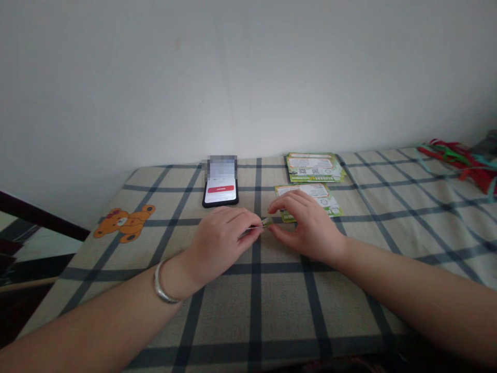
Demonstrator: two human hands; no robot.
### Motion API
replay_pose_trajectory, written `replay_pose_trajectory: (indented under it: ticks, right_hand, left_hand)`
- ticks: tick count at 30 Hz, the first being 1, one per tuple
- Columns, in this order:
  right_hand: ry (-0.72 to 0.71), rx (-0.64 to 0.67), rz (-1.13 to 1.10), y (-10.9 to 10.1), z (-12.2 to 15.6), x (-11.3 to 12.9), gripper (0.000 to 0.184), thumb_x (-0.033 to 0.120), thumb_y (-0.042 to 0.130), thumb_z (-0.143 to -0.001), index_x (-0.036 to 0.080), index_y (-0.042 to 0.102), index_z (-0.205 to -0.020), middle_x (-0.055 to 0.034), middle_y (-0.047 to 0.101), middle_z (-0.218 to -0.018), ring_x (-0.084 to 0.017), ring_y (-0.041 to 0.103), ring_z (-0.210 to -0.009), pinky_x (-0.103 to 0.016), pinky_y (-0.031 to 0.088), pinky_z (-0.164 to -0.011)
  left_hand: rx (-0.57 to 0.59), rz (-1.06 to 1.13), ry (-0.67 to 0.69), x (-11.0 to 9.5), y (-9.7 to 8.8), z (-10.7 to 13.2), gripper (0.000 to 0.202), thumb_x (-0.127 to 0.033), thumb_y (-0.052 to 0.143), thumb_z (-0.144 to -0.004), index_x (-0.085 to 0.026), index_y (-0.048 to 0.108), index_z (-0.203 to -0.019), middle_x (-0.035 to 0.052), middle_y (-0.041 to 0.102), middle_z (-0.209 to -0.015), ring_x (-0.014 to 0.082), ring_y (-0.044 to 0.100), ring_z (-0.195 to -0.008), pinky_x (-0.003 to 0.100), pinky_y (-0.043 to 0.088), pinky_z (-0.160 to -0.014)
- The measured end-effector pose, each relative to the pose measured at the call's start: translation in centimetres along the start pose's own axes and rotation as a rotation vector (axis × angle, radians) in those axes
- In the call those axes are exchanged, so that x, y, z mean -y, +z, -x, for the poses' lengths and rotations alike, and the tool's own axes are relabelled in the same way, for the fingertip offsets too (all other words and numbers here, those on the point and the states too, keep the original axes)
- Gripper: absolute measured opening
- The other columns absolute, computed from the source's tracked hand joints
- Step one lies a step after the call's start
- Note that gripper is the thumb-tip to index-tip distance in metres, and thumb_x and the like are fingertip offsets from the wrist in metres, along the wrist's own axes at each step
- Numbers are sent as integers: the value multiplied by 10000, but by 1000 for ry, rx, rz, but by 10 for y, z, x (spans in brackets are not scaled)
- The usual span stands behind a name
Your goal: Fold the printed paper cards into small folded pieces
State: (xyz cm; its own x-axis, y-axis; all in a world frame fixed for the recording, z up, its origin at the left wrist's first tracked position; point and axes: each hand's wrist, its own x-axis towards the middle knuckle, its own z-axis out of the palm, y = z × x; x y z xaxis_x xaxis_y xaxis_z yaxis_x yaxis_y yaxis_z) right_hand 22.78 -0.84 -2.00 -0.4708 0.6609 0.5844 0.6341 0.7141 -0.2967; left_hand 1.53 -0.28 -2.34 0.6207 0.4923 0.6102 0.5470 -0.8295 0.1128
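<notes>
My left hand (223,239) rests on the checked cloth, fingers pinched on a small folded green paper piece (266,223). My right hand (306,225) meets it from the right, thumb and fingers closed on the same piece. A silver bangle (162,285) sits on my left wrist. Under my right fingers lies a green and white leaflet (324,199), partly covered by the hand. A stack of the same leaflets (314,167) lies further back near the wall.
A phone (220,187) with a lit screen lies face up behind my left hand. Red and green ribbons (462,160) are heaped at the far right. A bear print (125,224) marks the checked cloth (272,311) at left. The white wall stands close behind.
</notes>
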Motion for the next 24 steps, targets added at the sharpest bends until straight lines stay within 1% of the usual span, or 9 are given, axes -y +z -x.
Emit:
replay_pose_trajectory:
  ticks: [4,8,11,15,17,20,24]
  right_hand:
    - [-6,64,-4,1,-1,2,56,247,618,-833,193,630,-836,-27,669,-812,-194,569,-843,-326,442,-795]
    - [-30,66,-50,1,-1,3,30,191,602,-827,195,630,-816,-12,668,-783,-177,565,-811,-300,433,-765]
    - [-37,63,-72,1,-1,3,52,166,586,-827,197,626,-813,-8,665,-767,-171,561,-795,-290,429,-749]
    - [-30,67,-83,1,-1,2,60,169,579,-824,196,621,-791,-9,659,-746,-173,556,-779,-295,424,-732]
    - [-18,69,-89,2,-1,1,62,163,573,-818,195,616,-786,-9,656,-741,-172,556,-769,-293,423,-719]
    - [3,60,-110,2,-1,-1,61,147,569,-803,190,608,-786,-11,648,-740,-167,558,-757,-291,425,-708]
    - [57,23,-166,1,0,-2,73,128,565,-789,192,597,-777,-10,631,-736,-158,556,-745,-284,430,-700]
  left_hand:
    - [-10,0,-6,0,1,0,48,-187,595,-886,-182,553,-862,-14,652,-771,160,611,-705,299,446,-670]
    - [16,12,-22,-1,0,1,47,-198,606,-882,-183,562,-872,-18,651,-764,163,608,-682,302,438,-653]
    - [64,56,-84,0,0,0,44,-209,623,-872,-184,588,-884,-17,663,-783,162,619,-699,295,437,-652]
    - [127,153,-157,2,1,-1,43,-216,628,-867,-188,627,-834,-15,670,-788,152,626,-738,277,438,-663]
    - [145,194,-195,4,2,-1,44,-209,622,-867,-192,644,-833,-17,682,-797,146,631,-747,269,440,-666]
    - [142,215,-268,5,3,0,56,-247,634,-857,-203,668,-847,-20,696,-795,146,636,-736,266,443,-659]
    - [162,198,-328,7,3,2,152,-312,581,-895,-201,681,-863,3,696,-799,154,631,-727,268,437,-645]
